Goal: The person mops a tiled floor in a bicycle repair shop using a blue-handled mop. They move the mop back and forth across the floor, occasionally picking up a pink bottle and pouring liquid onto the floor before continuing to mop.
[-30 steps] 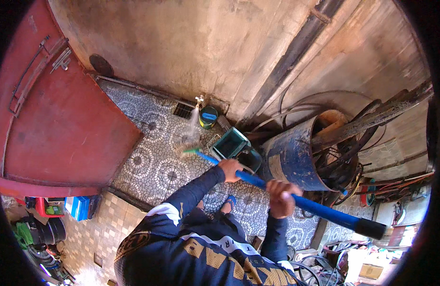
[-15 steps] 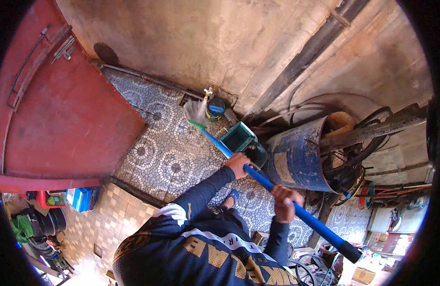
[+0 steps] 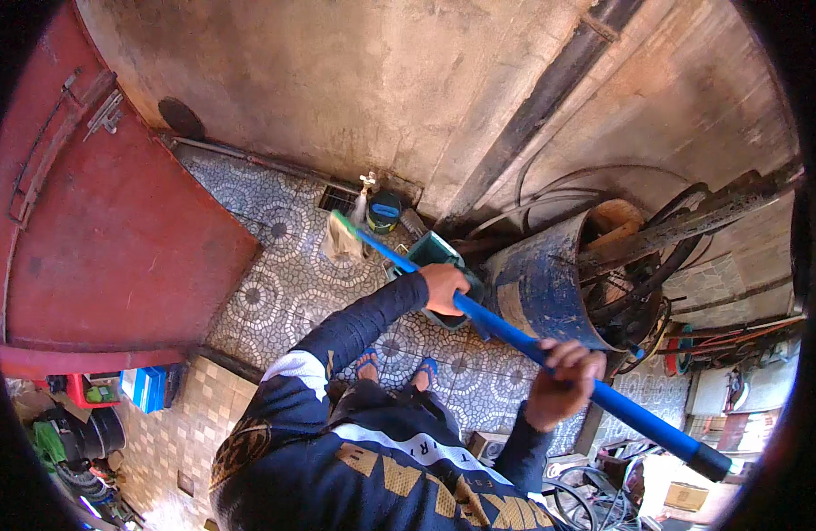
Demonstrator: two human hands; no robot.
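A broom with a long blue handle (image 3: 507,331) slants across the view, its black-capped end at the lower right. My left hand (image 3: 445,288) is closed around the middle of the handle. Nearer the capped end, my right hand (image 3: 564,387) wraps the handle with its fingers. At the far end, the green broom head (image 3: 345,223) has pale bristles (image 3: 340,243) that look blurred over the patterned tile floor. They are beside a floor drain (image 3: 339,198) and a tap (image 3: 366,182). Part of a green bin (image 3: 432,251) is hidden behind the handle and my left hand.
A small dark tub with a blue top (image 3: 385,211) stands by the wall. To the right, a tilted blue drum (image 3: 542,292) holds tyres and a wooden beam (image 3: 691,226). A red metal door (image 3: 134,230) is at the left. My sandalled feet (image 3: 425,372) are on the tiles.
The broom has been pulled back toward the lower right, with both hands still on its handle. Its bristles have swung and now hang more below the green head. Both feet now show.
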